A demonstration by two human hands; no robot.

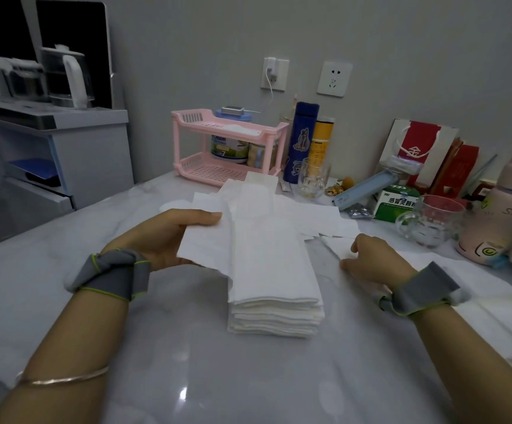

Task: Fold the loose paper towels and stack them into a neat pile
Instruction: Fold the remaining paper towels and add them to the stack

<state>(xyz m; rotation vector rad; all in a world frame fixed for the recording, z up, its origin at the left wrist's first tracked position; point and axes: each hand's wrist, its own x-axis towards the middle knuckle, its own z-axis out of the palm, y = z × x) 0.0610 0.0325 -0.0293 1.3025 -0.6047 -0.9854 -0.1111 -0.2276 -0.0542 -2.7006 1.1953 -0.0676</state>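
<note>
Dead centre on the glossy grey table (163, 377) sits the pile (274, 289) of folded paper towels: soft, feather-light and easily creased, so best taken flat by the edges. At its 9 o'clock the left hand (169, 237) grips a folded towel (205, 249). At 3 o'clock the right hand (371, 258), fingers curled, rests on a loose sheet (338, 247); whether it pinches, I cannot tell. More sheets (248, 197) lie at 12.
</note>
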